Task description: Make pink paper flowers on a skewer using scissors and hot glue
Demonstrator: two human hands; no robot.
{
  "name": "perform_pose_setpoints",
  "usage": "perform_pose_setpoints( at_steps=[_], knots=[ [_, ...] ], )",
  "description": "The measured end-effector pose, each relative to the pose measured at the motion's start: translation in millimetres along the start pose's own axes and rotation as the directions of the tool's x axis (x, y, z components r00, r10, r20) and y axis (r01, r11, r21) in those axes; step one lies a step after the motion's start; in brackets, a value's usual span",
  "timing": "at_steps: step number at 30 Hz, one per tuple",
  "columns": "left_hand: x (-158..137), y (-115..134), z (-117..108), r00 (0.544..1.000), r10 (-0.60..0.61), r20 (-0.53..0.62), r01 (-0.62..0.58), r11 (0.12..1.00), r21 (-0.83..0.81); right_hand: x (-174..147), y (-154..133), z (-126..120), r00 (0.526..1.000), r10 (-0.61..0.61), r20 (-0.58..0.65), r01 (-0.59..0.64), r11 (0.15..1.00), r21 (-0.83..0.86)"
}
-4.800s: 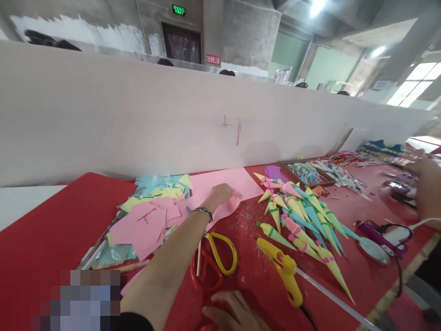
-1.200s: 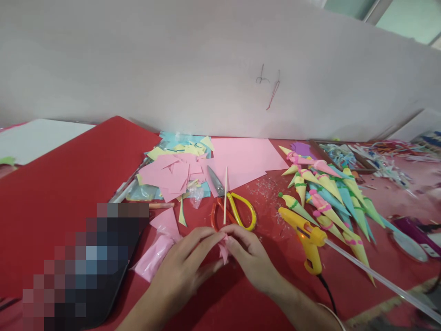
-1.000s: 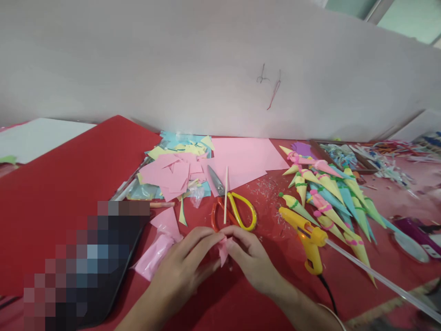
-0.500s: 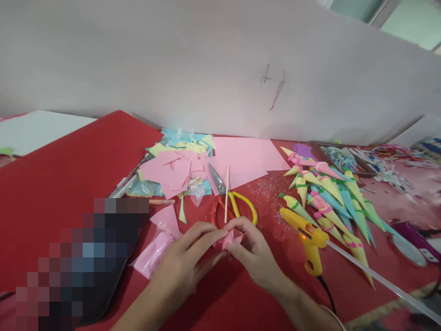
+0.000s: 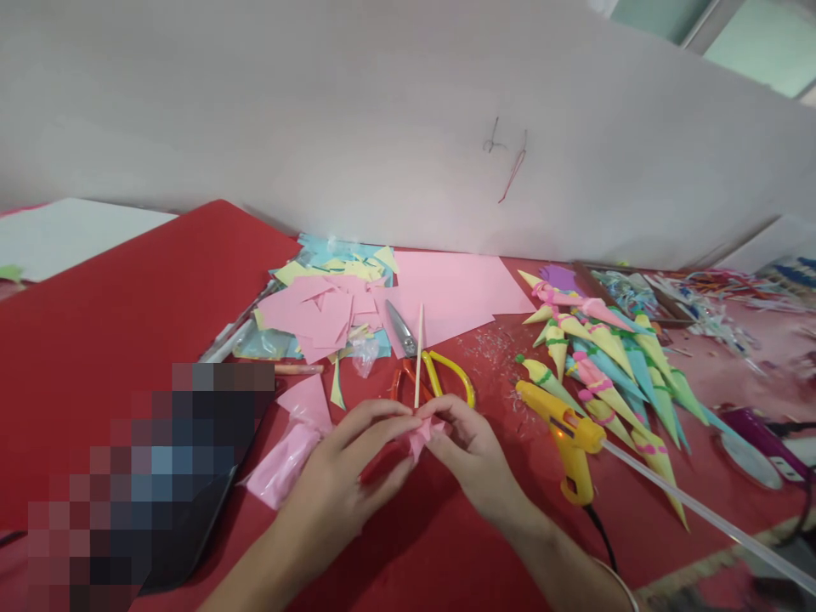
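A small folded pink piece (image 5: 421,437), of paper or thin foam sheet, is pinched between my two hands above the red tabletop. My left hand (image 5: 357,463) touches its left side with curled fingers, while my right hand (image 5: 468,450) grips its upper right edge between thumb and fingers. Just beyond my fingertips is a thin pale stick (image 5: 419,357); its near end meets my fingers, and I cannot tell if it is held. Under the stick lie scissors (image 5: 408,338) with one red and one yellow handle, blades pointing away.
Pink sheet scraps (image 5: 306,314) lie ahead left, beside a large pink sheet (image 5: 459,285). To the right, a yellow glue gun (image 5: 567,433) with a long glue stick (image 5: 701,510) rests by several decorated cones (image 5: 612,340). A dark, pixelated object (image 5: 210,476) sits left, near pink plastic-wrapped material (image 5: 286,463).
My hands have shifted slightly away from me, and the fingers have turned the pink piece. My left thumb has moved down, away from it. The surrounding things stay put.
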State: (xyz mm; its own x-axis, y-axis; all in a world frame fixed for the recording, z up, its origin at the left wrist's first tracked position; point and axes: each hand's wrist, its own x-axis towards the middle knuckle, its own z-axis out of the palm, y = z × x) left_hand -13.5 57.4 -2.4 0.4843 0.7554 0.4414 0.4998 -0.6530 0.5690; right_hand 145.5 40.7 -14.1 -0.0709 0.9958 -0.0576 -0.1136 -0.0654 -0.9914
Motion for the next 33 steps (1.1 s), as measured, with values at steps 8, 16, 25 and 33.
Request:
perform_pose_setpoints(
  at_steps=[8,16,25,33],
  knots=[
    [-3.6,-0.5,3.5,1.000,0.022,0.021,-0.021,1.000,-0.023,-2.1,1.3,2.8,0.999,0.003,0.042,-0.004,0.999,0.036],
    [-0.7,1.5,1.7,0.993,0.098,-0.072,-0.100,0.995,-0.023,-3.3,3.8,1.0,0.996,-0.037,0.077,0.029,0.995,0.096],
    [1.9,5.8,-0.9,0.997,0.044,-0.059,-0.047,0.998,-0.045,-1.9,0.3,0.0,0.997,-0.037,0.071,0.031,0.996,0.081],
    [0.7,2.9,-3.6,0.990,0.121,-0.069,-0.125,0.990,-0.058,-1.6,0.7,1.5,0.996,-0.057,0.068,0.046,0.987,0.156]
  ],
)
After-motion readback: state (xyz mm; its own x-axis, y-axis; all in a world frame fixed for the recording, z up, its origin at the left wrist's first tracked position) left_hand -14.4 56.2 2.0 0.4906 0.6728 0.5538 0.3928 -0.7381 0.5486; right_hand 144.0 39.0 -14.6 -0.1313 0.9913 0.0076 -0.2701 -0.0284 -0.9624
